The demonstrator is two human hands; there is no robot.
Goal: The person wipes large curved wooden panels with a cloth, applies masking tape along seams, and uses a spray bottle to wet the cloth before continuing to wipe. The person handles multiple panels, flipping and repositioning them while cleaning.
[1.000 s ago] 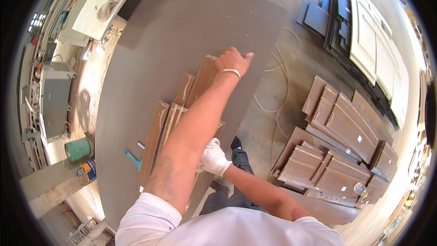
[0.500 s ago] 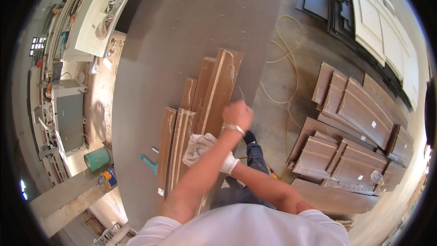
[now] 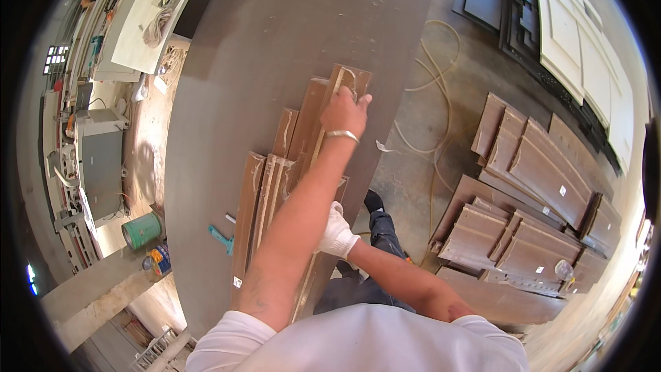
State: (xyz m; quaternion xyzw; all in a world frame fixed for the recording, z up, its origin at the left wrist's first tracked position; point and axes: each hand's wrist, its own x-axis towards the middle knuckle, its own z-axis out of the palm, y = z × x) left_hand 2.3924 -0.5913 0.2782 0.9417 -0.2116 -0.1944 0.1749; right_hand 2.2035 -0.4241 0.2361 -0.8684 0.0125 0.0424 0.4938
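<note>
My bare left hand (image 3: 345,111), with a pale band at the wrist, is at the far end of the longest brown board (image 3: 356,73). Its fingers are closed beside a loose pale strip on that end; what they pinch is too small to make out. My right hand (image 3: 337,235) wears a white knitted glove and lies lower, beside the stack's right edge. My left forearm crosses in front of it, hiding most of its fingers. Several narrow brown boards (image 3: 284,134) with pale, ragged edges lie lengthwise, staggered, under my arms.
The boards lie on a large brown panel (image 3: 227,62). A teal-handled scraper (image 3: 222,240) is at their left. A pale scrap (image 3: 383,147) shows beyond the panel's right edge, near a looped hose (image 3: 447,110). More brown panels (image 3: 537,158) are stacked at right; a green bucket (image 3: 142,231) stands left.
My left hand has moved from the boards' right side up to their far end. A pale scrap now shows beyond the panel's edge. The crumpled white glove by my right hand is now hidden.
</note>
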